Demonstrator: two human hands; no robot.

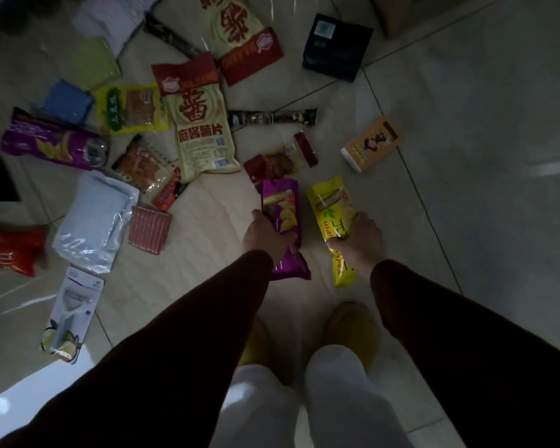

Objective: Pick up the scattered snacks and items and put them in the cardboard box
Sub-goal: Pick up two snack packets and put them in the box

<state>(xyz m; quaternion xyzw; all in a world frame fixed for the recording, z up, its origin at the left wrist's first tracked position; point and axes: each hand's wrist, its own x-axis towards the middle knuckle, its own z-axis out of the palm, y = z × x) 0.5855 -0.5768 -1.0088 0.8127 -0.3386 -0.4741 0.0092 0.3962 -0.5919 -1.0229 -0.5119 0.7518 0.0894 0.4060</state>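
Two snack packets are gripped at once, one in each of the hands, both just above the tiled floor (466,130). A purple snack packet (283,221) is held by the left hand (265,236), whose fingers are curled round its middle, while a yellow snack packet (332,218) is clasped by the right hand (364,242) near its lower half. The two packets are kept side by side, slightly apart.

Just beyond the hands, a small red-brown pouch (280,161) is laid on the floor, and farther out a long dark bar (272,118). Beyond and right of the right hand an orange carton (372,143) is seen on its side. Left of the left hand, a large cream chip bag (204,130), a purple can (52,145) and a pink striped pack (149,229) are scattered. What appears to be the cardboard box (398,14) is glimpsed far beyond the right hand, at the dim upper edge.
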